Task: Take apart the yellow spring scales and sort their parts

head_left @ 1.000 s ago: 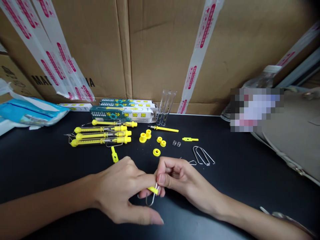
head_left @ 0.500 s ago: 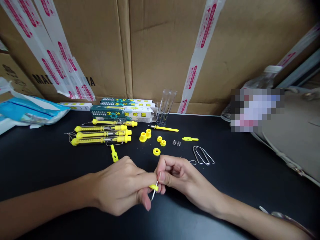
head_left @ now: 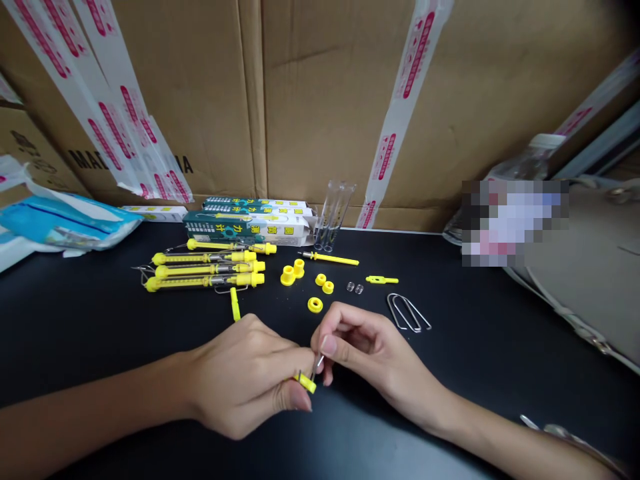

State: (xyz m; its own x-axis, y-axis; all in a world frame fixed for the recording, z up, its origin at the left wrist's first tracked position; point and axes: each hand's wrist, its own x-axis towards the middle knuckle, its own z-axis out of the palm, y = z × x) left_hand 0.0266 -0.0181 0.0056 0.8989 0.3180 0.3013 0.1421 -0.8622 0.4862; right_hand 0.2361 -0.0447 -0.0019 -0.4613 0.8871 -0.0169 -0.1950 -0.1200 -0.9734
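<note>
on the black table (head_left: 410, 407) our left hand (head_left: 245, 373) pinches a small yellow plastic piece (head_left: 305, 383), nearly closed, and our right hand (head_left: 375, 357) seems to pinch its thin wire (head_left: 317, 365), probably keeping both steady and close.

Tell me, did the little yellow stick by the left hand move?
Yes, the yellow stick turned more upright and slid a little toward the yellow ring, away from the spring scales.

The left hand (head_left: 243, 377) and right hand (head_left: 380, 363) are bare up the forearms, fingernails (head_left: 329, 345) smooth short ovals; a thin silvery strip (head_left: 570, 437) edges the right forearm (head_left: 500, 447), too blurred to tell if worn.
</note>
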